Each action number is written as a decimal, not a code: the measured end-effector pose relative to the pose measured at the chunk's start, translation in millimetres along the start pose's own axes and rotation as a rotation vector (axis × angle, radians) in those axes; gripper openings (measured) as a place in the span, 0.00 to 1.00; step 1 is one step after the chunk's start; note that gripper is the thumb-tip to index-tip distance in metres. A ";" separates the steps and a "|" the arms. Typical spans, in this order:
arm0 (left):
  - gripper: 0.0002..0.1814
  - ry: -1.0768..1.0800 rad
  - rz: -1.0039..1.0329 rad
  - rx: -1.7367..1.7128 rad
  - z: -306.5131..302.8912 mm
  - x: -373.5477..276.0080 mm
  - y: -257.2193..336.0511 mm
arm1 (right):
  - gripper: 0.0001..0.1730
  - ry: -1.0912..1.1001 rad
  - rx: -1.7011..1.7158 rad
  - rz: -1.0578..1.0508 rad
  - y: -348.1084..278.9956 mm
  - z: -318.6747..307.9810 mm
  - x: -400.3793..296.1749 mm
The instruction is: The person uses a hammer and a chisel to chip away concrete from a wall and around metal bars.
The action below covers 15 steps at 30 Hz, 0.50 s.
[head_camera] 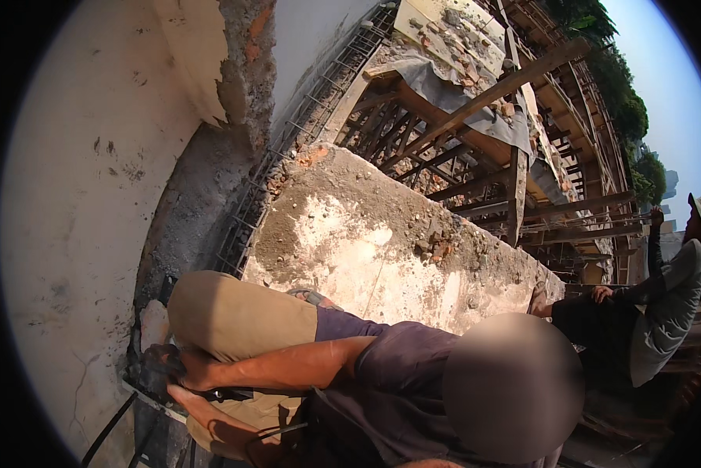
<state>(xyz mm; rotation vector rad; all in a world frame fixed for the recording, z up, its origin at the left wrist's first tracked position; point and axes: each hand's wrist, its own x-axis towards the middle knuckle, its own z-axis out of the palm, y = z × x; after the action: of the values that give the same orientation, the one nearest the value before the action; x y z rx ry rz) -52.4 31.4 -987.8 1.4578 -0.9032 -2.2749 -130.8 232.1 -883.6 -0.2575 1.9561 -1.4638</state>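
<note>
Neither my left hand nor my right hand can be made out. In front of me a co-worker point(409, 362) in a dark shirt and tan trousers crouches by a pale plastered wall point(75, 175). Both of that person's hands point(192, 371) are together at a dark tool point(160, 365), its kind unclear, low against the wall's broken edge. A pale chunk of masonry point(154, 324) lies beside it. A sliver of skin at the bottom edge cannot be assigned to anyone.
An exposed rebar cage point(309, 111) runs along the wall beside a rough concrete ledge point(350, 234) with rubble. Beyond are timber props and beams point(485, 93), a grey sheet point(444, 93) and broken bricks. Another person point(666, 292) in a hat sits at right. Black cables point(108, 430) lie lower left.
</note>
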 end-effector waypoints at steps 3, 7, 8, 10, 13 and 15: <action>0.17 -0.002 0.008 -0.012 3.7 -0.2 1.8 | 0.21 -0.022 0.043 -0.014 -2.0 1.2 -4.2; 0.17 -0.004 0.011 -0.021 1.1 -2.4 0.3 | 0.21 -0.164 -0.096 0.012 0.3 -7.8 -2.9; 0.16 -0.007 0.006 -0.024 1.1 -0.9 -3.0 | 0.21 -0.160 -0.152 -0.016 1.2 -12.6 -1.3; 0.16 -0.002 0.017 -0.019 -3.8 -5.1 -0.9 | 0.21 -0.159 -0.134 -0.055 -2.5 -11.9 -4.9; 0.16 -0.004 0.040 -0.009 -1.9 -10.0 1.9 | 0.19 -0.101 -0.040 -0.085 2.6 -11.8 -8.9; 0.15 -0.008 0.040 -0.009 1.2 -13.6 -3.4 | 0.18 -0.029 -0.068 -0.079 10.3 -7.7 -7.1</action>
<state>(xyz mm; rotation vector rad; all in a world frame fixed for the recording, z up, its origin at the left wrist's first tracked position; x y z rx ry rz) -47.2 41.9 -980.0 1.4155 -0.9144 -2.2547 -127.8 245.4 -889.1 -0.3883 1.9948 -1.4364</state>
